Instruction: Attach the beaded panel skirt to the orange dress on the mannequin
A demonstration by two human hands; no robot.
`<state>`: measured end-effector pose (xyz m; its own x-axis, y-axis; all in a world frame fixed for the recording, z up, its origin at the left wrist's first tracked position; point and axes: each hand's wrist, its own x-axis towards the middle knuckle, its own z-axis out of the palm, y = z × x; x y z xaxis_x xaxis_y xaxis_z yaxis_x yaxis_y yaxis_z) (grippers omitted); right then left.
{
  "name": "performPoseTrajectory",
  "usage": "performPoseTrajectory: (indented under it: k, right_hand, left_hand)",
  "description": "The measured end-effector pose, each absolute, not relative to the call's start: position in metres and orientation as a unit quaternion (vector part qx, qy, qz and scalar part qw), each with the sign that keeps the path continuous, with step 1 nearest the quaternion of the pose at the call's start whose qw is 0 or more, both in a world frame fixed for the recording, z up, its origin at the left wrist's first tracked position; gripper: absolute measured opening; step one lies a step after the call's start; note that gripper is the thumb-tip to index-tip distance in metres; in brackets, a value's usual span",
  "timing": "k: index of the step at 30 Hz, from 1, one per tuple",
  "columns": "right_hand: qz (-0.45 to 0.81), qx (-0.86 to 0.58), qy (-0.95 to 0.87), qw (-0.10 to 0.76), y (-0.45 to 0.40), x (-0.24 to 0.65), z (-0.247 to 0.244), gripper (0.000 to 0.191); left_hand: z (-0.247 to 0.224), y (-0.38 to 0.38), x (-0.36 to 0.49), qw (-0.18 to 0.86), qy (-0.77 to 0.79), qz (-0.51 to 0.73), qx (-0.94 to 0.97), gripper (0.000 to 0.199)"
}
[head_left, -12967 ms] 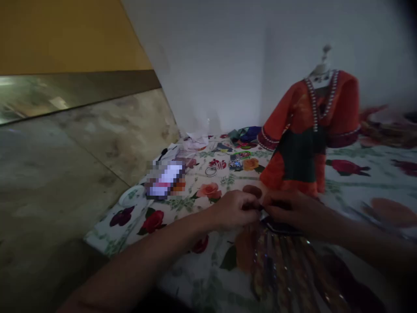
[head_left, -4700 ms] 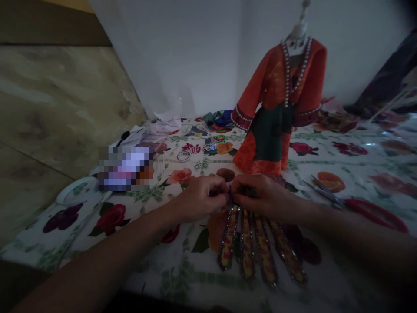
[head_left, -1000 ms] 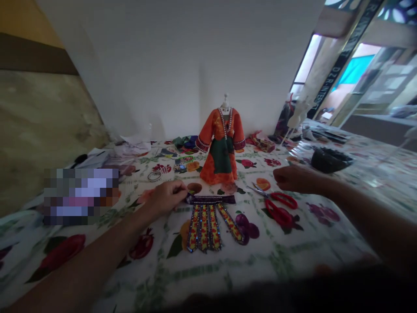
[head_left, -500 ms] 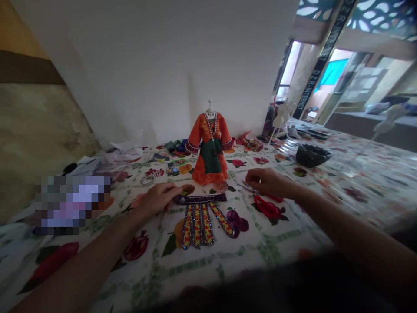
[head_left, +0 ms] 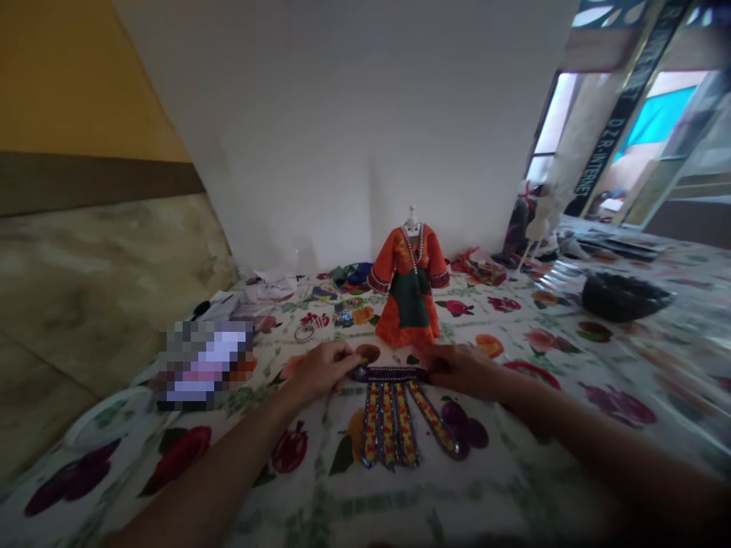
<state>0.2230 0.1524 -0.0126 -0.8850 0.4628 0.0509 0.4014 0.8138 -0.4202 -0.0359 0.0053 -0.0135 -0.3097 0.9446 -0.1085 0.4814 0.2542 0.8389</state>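
Observation:
A small decorated belt (head_left: 394, 374) lies flat on the table, dark with a row of pale beads along it. Several yellow-and-red strips (head_left: 388, 426) edged with shiny studs hang from it toward me, the rightmost slanting away. My left hand (head_left: 328, 369) pinches the belt's left end. At the right end, the fingers of my right hand (head_left: 457, 369) are closed on the band. Just behind stands a doll-size mannequin in an orange and green dress (head_left: 412, 285) with beaded trim. Red scissors handles (head_left: 534, 373) show beside my right forearm, the rest hidden.
A fruit-print tablecloth (head_left: 308, 487) covers the table. To the left lies a blurred-out phone-like device (head_left: 205, 365). A black bowl-shaped thing (head_left: 625, 295) sits at the right. Cloth scraps (head_left: 480, 265) and a small bare mannequin (head_left: 540, 224) stand along the back by the wall.
My right hand has left the scissors and moved left to the belt's right end. My left hand stays at the left end. The whole view has shifted left.

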Motion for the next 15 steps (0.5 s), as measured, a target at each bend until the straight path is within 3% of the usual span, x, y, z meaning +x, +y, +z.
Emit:
performPoseTrajectory:
  k: [8, 15]
  right_hand:
    - [0.239, -0.201, -0.944, 0.105, 0.152, 0.226, -0.004, 0.009]
    - [0.343, -0.163, -0.915, 0.133, 0.153, 0.229, 0.007, 0.011]
  left_hand:
    - [-0.012, 0.005, -0.033, 0.321, 0.717, 0.374, 0.492, 0.031]
    - [-0.012, 0.004, -0.035, 0.276, 0.703, 0.395, 0.523, 0.023]
